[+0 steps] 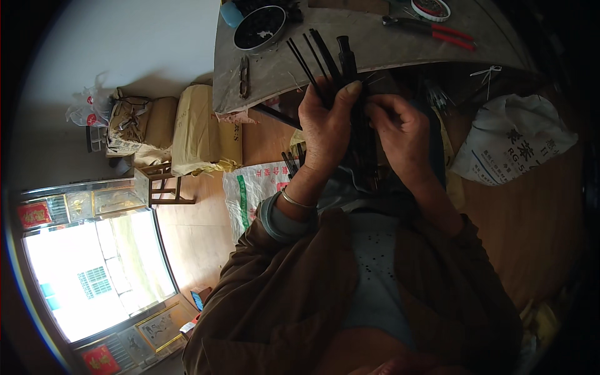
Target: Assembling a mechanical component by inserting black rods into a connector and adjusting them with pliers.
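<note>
My left hand (326,119) is wrapped round a bundle of black rods (326,57), held up in front of the table's near edge. Some rods are thin and one is wider and flat. Beside them stands a thicker black piece (346,57) with a knobbed end, my left thumb close against it. Dark material hangs below, between my hands and over my lap; its shape is hard to make out. Close on its right, my right hand (400,128) has its fingers pinched together. Whatever they hold is hidden.
On the grey table (369,40) are a bowl (260,28) of small black parts, snips (244,77), red-handled pliers (437,31) and a round tin (431,9). A white sack (512,140) stands at right. Wrapped bundles (199,128) and a wooden stool (164,184) are at left.
</note>
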Tool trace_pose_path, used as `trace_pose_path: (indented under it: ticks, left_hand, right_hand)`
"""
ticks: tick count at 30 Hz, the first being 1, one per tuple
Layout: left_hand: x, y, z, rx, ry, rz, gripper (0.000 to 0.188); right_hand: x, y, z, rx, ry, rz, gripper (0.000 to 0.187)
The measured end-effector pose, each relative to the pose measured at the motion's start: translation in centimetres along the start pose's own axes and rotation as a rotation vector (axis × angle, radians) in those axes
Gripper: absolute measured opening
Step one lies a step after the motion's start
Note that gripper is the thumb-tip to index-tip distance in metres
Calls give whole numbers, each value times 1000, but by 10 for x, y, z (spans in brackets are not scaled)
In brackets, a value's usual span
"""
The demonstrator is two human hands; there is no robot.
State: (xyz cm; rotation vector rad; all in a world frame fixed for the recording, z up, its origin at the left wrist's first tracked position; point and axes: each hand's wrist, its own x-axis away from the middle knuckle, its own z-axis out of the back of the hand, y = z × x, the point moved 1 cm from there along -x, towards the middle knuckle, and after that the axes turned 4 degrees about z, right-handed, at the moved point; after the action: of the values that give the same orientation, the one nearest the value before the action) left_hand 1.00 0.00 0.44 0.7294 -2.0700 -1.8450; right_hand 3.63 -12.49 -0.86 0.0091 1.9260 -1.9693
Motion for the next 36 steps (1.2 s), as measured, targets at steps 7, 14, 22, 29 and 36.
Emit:
trace_pose_path:
  ticks: [7,14,22,29,36]
  left_hand:
    - [-1,-2,2,-14,15,-14,15]
    - [-1,-2,3,7,10,-15,15]
    - [0,0,2,-43,11,-5,15]
    - [0,-1,3,-60,8,6,15]
    - [2,-1,1,8,-16,-24,13]
  right_hand:
    - [1,0,-1,18,-10,-4,13]
    - [4,-2,-3,52,-67,-5,14]
    - [3,5,0,-47,-39,-52,15]
    - [4,5,-1,-41,-38,-55,16]
    - [1,3,2,-28,-57,-49,15]
